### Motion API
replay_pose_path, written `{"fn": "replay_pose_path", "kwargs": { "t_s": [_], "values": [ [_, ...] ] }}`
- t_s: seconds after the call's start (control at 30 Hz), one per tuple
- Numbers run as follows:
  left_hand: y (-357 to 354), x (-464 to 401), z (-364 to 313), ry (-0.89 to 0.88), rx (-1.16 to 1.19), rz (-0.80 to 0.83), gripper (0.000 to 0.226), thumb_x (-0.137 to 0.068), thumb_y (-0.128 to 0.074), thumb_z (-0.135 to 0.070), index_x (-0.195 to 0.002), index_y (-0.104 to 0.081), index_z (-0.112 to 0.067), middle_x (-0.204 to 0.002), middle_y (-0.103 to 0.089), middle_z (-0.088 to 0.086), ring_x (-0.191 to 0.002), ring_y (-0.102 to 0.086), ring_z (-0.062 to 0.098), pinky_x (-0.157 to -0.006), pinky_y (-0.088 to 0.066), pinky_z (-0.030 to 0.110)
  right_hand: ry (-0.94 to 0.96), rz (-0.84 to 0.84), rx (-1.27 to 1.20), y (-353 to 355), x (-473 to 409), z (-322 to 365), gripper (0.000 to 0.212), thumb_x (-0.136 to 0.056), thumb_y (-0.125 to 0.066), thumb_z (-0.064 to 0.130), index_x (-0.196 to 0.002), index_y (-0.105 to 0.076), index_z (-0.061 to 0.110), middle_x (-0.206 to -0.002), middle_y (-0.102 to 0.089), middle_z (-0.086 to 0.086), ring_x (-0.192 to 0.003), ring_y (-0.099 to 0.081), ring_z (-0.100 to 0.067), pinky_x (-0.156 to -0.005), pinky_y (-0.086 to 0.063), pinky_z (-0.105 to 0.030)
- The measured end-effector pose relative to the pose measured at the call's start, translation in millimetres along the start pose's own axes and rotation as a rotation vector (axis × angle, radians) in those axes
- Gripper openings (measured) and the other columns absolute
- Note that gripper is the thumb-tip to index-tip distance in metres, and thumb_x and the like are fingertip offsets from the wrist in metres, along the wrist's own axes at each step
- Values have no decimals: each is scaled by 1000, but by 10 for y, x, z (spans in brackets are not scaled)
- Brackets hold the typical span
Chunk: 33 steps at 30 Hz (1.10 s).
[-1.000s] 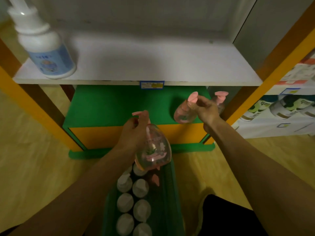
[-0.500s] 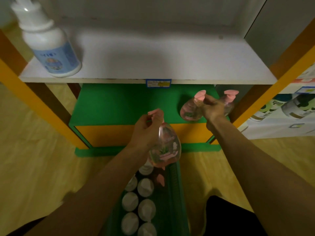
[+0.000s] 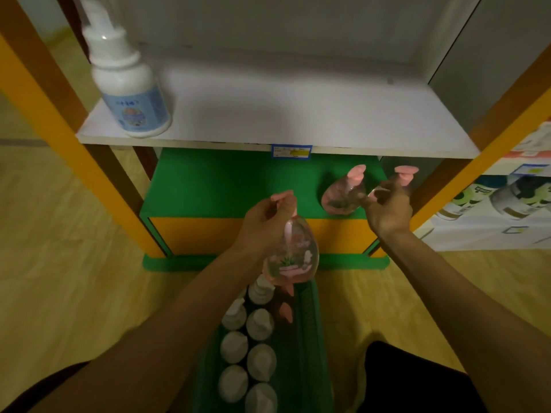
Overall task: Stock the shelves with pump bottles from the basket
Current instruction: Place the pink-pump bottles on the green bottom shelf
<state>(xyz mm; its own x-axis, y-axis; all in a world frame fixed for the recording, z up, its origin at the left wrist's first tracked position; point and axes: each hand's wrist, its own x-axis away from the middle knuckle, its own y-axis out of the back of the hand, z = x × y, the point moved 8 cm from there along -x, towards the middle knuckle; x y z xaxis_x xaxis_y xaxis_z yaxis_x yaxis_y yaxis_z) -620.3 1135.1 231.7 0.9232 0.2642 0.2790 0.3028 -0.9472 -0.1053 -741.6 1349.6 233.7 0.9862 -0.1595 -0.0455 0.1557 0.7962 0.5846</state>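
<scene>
Head view: stocking is barely begun, with two pink bottles (image 3: 340, 196) shelved.
Left hand (image 3: 262, 225) grasps a third pink bottle (image 3: 293, 254); right hand (image 3: 387, 208) released; the basket (image 3: 313, 338) remains nearly full.

White upper shelf board (image 3: 298, 114): one white pump bottle with a blue label (image 3: 128, 93) standing at its left front corner, well left of and above the left hand's fingers (image 3: 278, 204). Blue-and-yellow price tag (image 3: 291, 152) on the board's front edge.

Green bottom shelf (image 3: 223, 186): two clear pink pump bottles upright at its right end. The nearer one (image 3: 343, 195) is just left of the right hand's fingertips (image 3: 384, 192); the second (image 3: 405, 174) is just beyond them, partly hidden.

Wooden floor (image 3: 59, 278): green basket (image 3: 307, 338) standing before the shelf unit, below the left fingers, with rows of white pump bottles (image 3: 259, 323) inside.
</scene>
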Motion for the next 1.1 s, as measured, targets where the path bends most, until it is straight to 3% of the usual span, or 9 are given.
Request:
{"fn": "replay_pose_path", "kwargs": {
  "t_s": [0.13, 0.2, 0.27, 0.33, 0.47, 0.53, 0.63, 0.97, 1.1],
  "values": [
    [10, 54, -57, -4, 6, -3, 19, -94, -50, -36, -107, -59, -25, -89, -59, -13, -77, -62, 7, -57, -50, 17, -39, 296, -125, -179, 337, 216, 38, -85, -69, 16, -118, -53, 7, -119, -61, -11, -104, -60, -25, -78, -55, -37],
    [31, 82, -81, -9, -4, -11, 19, -94, -51, -35, -105, -59, -23, -91, -61, -11, -80, -63, 8, -57, -49, 17, -55, 598, -110, -369, 673, 370, 45, -85, -69, 22, -125, -51, 12, -123, -58, -6, -108, -59, -23, -69, -56, -29],
    [54, 110, -99, -11, -14, -19, 26, -94, -52, -35, -112, -61, -18, -95, -62, -8, -88, -64, 13, -63, -52, 19, -38, 871, 3, -484, 1024, 457, 58, -82, -71, 28, -133, -46, 18, -119, -56, 2, -106, -60, -17, -73, -58, -30],
    [75, 126, -102, -19, -20, -17, 28, -94, -52, -34, -115, -61, -17, -102, -63, -4, -97, -64, 19, -78, -55, 29, -9, 993, 94, -491, 1239, 504, 69, -77, -76, 30, -136, -41, 25, -112, -55, 7, -101, -61, -14, -77, -59, -33],
    [117, 144, -93, -34, -33, -24, 16, -94, -53, -34, -103, -61, -23, -92, -64, -9, -84, -64, 11, -71, -54, 25, 26, 887, 84, -624, 1351, 498, 74, -65, -85, 30, -123, -38, 26, -108, -58, 9, -95, -61, -11, -68, -57, -26],
    [130, 127, -73, -41, -54, -51, 12, -94, -54, -33, -97, -61, -25, -92, -65, -5, -86, -65, 14, -78, -56, 30, 40, 788, 5, -772, 1400, 472, 85, -56, -90, 39, -120, -37, 25, -115, -57, 7, -103, -57, -11, -81, -52, -22],
    [196, 85, -61, -45, -110, -122, 12, -91, -58, -35, -91, -62, -24, -92, -67, 0, -89, -66, 20, -83, -55, 35, 56, 591, 65, -913, 1431, 453, 115, -56, -90, 36, -143, -17, 16, -131, -34, -6, -119, -40, -23, -95, -41, -27],
    [380, -4, -70, 46, -41, -215, 44, -80, -70, -43, -114, -62, -16, -111, -67, 0, -101, -64, 20, -91, -54, 40, 127, 316, 58, -1056, 1197, 547, 85, -54, -83, 43, -122, -39, 17, -120, -45, -9, -106, -50, -28, -86, -51, -41],
    [460, -72, -10, 68, -22, -279, 35, -86, -67, -22, -119, -57, -17, -109, -59, -4, -100, -57, 15, -79, -48, 23, 126, 161, 46, -1075, 959, 497, 85, -49, -70, 60, -119, -44, 18, -114, -56, -7, -103, -56, -30, -85, -52, -47]
  ]
}}
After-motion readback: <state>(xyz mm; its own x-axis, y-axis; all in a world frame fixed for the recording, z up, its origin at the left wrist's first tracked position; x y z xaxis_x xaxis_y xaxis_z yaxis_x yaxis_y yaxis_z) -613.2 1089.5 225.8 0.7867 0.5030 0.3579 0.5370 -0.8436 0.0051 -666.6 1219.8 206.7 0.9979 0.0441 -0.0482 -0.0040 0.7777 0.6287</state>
